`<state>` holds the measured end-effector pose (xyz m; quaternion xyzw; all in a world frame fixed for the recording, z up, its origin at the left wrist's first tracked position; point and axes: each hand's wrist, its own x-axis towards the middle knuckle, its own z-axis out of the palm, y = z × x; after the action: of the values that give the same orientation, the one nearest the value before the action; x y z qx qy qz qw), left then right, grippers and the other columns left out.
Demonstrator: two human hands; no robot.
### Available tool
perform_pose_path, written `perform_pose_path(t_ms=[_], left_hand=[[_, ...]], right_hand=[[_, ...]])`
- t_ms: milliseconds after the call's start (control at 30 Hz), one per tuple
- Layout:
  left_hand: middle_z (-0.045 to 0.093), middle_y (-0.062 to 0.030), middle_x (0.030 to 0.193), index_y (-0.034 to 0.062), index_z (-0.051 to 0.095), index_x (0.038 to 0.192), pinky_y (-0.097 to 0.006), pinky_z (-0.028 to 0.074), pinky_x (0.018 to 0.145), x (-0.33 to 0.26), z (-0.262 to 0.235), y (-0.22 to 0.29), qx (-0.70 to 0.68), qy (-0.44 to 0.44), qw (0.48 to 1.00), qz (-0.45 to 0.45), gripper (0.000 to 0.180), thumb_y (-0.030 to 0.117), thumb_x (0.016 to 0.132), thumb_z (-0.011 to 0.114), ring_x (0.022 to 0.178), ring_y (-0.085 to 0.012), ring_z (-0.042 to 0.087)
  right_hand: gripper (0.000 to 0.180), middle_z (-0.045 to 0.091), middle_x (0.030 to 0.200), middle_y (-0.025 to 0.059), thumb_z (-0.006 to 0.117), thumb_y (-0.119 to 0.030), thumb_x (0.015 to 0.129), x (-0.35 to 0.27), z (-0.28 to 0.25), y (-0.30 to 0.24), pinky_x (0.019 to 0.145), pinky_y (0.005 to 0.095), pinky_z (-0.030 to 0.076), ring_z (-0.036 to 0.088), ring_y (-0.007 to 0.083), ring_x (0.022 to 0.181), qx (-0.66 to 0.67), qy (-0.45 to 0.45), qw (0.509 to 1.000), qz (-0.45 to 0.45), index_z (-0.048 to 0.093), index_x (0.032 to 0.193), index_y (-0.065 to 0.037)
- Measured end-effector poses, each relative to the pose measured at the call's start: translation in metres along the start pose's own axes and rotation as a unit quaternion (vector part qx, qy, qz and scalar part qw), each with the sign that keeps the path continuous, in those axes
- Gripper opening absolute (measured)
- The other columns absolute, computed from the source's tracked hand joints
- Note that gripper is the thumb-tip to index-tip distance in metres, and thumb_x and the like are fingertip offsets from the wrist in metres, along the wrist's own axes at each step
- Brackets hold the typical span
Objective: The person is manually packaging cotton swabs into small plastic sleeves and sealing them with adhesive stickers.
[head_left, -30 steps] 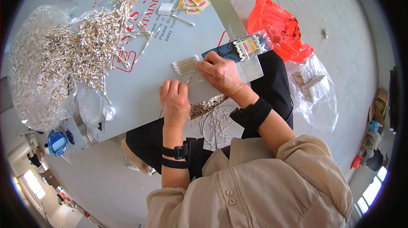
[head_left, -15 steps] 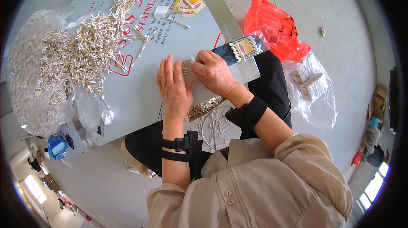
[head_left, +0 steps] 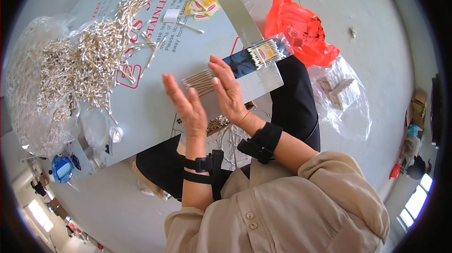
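Observation:
A small row of cotton swabs (head_left: 197, 82) lies on the metal-topped table (head_left: 155, 107) between my two hands. My left hand (head_left: 190, 111) is open at the row's left end, its fingers stretched out and thumb apart. At the other end, my right hand (head_left: 228, 93) is open too, fingers extended and palm turned inward. Neither hand grips anything; whether the right fingers touch the swabs I cannot tell. To the right of that hand, a filled pack of cotton swabs (head_left: 264, 54) with a yellow card sits at the table's edge on a dark flat surface.
A large heap of loose swabs (head_left: 89, 50) spills from a clear bag at the left. Yellow cards (head_left: 205, 5) lie at the far edge. Below the table edge is a box of swabs (head_left: 219, 123). A red plastic bag (head_left: 296, 29) and a clear bag of packs (head_left: 339, 88) are at the right.
Both hands have come off the swabs and opened. My right hand's bent fingers have straightened, and my left has drawn slightly away, leaving the row exposed. The view has shifted slightly.

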<state>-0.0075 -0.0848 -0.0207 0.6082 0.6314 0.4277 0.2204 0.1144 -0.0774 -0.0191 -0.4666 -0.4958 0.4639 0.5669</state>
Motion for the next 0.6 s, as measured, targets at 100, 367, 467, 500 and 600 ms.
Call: perform_pose_path(t_ms=[100, 367, 467, 500, 600], left_hand=[[0.020, -0.0219, 0.156, -0.0024, 0.021, 0.150, -0.045, 0.020, 0.117, 0.007, 0.005, -0.003, -0.117, 0.009, 0.992, -0.045, 0.065, 0.039, 0.103, 0.040, 0.144, -0.0338, 0.023], [0.033, -0.0198, 0.150, -0.0010, 0.030, 0.146, -0.041, 0.025, 0.115, 0.010, 0.007, -0.006, -0.243, 0.054, 0.967, -0.057, 0.056, 0.027, 0.101, 0.046, 0.141, -0.0299, 0.030], [0.046, -0.0150, 0.139, 0.0015, 0.044, 0.137, -0.040, 0.033, 0.107, 0.029, -0.021, -0.035, -0.139, 0.078, 0.983, -0.089, 0.044, 0.014, 0.096, 0.054, 0.129, -0.0295, 0.042], [0.053, -0.0121, 0.130, 0.0024, 0.052, 0.129, -0.039, 0.038, 0.101, 0.039, -0.029, -0.039, -0.047, 0.072, 0.989, -0.120, 0.039, 0.007, 0.092, 0.059, 0.120, -0.0284, 0.047], [0.058, -0.0092, 0.111, 0.0050, 0.060, 0.113, -0.043, 0.041, 0.090, 0.074, -0.036, -0.049, 0.161, 0.120, 0.980, 0.017, 0.033, 0.002, 0.081, 0.066, 0.107, -0.0299, 0.049]], right_hand=[[0.039, 0.036, 0.149, 0.0164, 0.045, -0.020, 0.103, 0.000, 0.006, -0.001, 0.111, 0.0353, 0.030, 0.035, 0.0257, 0.138, -0.008, -0.021, 1.000, 0.016, 0.047, 0.135, 0.002], [0.036, 0.042, 0.146, 0.0127, 0.044, -0.017, 0.103, 0.014, -0.016, 0.011, 0.111, 0.0316, 0.034, 0.042, 0.0189, 0.132, 0.141, 0.040, 0.986, 0.075, 0.051, 0.131, 0.004], [0.034, 0.049, 0.139, 0.0110, 0.045, -0.017, 0.103, 0.015, -0.022, 0.006, 0.110, 0.0312, 0.035, 0.047, 0.0187, 0.128, 0.147, 0.051, 0.984, 0.085, 0.054, 0.128, 0.004], [0.032, 0.050, 0.138, 0.0108, 0.046, -0.017, 0.103, 0.013, -0.023, 0.005, 0.109, 0.0309, 0.035, 0.047, 0.0186, 0.127, 0.129, 0.045, 0.988, 0.072, 0.055, 0.126, 0.004], [0.025, 0.053, 0.131, 0.0123, 0.052, -0.014, 0.100, 0.013, -0.027, 0.012, 0.099, 0.0285, 0.041, 0.052, 0.0182, 0.115, 0.017, 0.031, 0.999, 0.021, 0.056, 0.117, 0.003]])
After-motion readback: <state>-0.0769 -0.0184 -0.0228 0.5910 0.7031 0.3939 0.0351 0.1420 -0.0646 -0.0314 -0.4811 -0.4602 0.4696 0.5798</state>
